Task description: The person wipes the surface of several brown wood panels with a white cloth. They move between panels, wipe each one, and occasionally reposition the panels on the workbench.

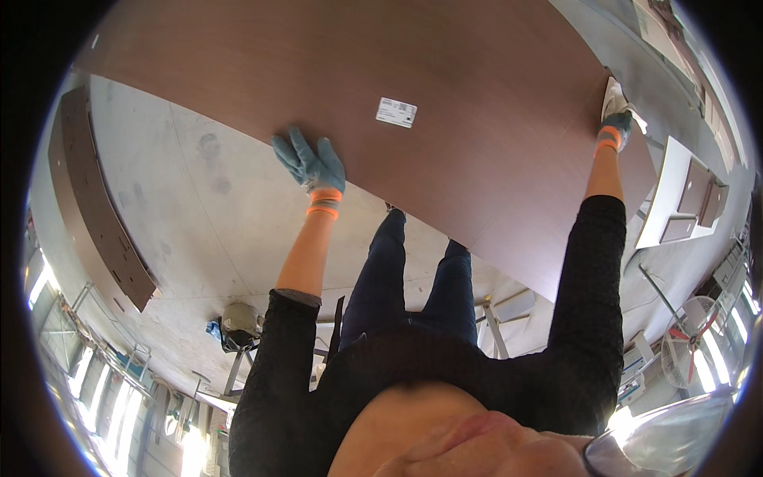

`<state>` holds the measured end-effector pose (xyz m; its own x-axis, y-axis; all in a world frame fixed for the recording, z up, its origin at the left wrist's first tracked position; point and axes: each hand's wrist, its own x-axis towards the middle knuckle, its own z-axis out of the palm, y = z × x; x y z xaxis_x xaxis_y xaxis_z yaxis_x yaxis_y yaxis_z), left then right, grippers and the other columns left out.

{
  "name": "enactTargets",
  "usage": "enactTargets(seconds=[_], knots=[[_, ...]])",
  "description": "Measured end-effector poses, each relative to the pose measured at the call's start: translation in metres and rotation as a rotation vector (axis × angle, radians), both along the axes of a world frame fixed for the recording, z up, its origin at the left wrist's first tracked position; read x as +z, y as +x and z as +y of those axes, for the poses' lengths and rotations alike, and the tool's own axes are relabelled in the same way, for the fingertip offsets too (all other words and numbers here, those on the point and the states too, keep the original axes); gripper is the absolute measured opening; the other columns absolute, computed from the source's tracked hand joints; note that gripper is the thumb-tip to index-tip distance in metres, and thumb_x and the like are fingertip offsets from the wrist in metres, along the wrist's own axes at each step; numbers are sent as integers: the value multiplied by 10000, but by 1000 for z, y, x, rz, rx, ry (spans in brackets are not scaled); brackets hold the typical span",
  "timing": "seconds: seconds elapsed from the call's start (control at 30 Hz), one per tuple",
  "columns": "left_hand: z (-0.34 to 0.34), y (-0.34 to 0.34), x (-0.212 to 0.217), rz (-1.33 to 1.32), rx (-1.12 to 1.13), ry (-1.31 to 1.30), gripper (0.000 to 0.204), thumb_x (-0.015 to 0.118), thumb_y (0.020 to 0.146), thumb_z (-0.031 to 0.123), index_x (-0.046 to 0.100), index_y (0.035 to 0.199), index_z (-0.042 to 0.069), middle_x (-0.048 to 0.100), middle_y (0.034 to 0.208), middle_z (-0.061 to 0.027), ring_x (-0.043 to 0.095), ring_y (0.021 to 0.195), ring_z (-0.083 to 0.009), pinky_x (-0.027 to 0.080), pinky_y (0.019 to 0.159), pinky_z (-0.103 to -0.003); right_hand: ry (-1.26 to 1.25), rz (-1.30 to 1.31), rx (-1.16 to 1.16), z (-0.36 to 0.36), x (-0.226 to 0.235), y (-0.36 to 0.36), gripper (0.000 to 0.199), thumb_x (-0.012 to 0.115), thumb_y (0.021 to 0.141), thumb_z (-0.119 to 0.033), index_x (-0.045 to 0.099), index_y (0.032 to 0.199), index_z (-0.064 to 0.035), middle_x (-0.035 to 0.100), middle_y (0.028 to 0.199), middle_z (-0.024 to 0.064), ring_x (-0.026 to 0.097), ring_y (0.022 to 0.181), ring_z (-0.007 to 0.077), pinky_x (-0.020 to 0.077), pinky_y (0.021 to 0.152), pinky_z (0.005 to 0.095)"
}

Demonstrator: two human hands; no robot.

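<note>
A large brown panel (485,151) stretches across the upper part of the head view, with a small white label (396,112) on its face. My left hand (311,165), in a grey-blue glove with an orange cuff, lies at the panel's near edge with its fingers spread. It holds nothing. Over at the panel's right edge, my right hand (618,127), gloved the same way, is closed around a white cloth (615,97). The cloth touches the panel's edge there. Part of the right hand's fingers is hidden by the cloth.
Long brown boards (103,203) lie on the floor at the left. To the right sits a white sheet (666,191) with smaller brown pieces on it. A fan with red blades (690,338) stands at the lower right, and a stool-like object (240,324) is behind my left arm.
</note>
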<state>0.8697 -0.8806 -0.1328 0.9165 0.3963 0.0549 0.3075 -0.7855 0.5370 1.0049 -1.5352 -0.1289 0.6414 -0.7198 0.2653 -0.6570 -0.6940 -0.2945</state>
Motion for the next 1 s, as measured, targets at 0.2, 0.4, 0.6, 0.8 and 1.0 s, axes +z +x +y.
enactTargets(seconds=[0.2,0.4,0.6,0.8,1.0], knots=[[7,3,0,-74,-63,23,698,638,988,278,362,1574,19,134,1679,-325,172,1557,-481,237,1247,-543,-116,-76,701,215,29,95,209,620,924,-121,688,1109,-50,746,1080,148,723,963,334,574,772,438],[51,3,52,-448,330,23,449,469,1116,173,448,1486,-82,409,1581,-251,435,1450,-361,382,1195,-447,1139,-19,1750,550,67,-65,90,718,833,-130,691,782,-61,643,765,134,650,719,293,539,692,439],[100,-8,134,-676,349,240,349,435,1128,139,636,1272,-109,660,1290,-260,651,1174,-359,548,1020,-420,815,156,1980,609,65,-259,269,658,884,-226,659,1118,-94,688,1084,97,680,1036,271,520,1063,444],[86,-25,93,-483,494,203,416,452,1128,258,656,1266,-77,646,1291,-290,625,1188,-417,521,1029,-476,494,-132,1892,542,63,-112,501,680,815,-118,644,1314,-121,638,1398,78,582,1334,285,406,1206,476],[44,14,27,-39,754,-130,596,473,1091,456,589,1350,-68,558,1409,-271,548,1295,-432,462,1088,-490,91,-230,2084,494,41,23,364,671,887,-215,647,1245,-156,617,1337,40,552,1307,274,449,1132,436]])
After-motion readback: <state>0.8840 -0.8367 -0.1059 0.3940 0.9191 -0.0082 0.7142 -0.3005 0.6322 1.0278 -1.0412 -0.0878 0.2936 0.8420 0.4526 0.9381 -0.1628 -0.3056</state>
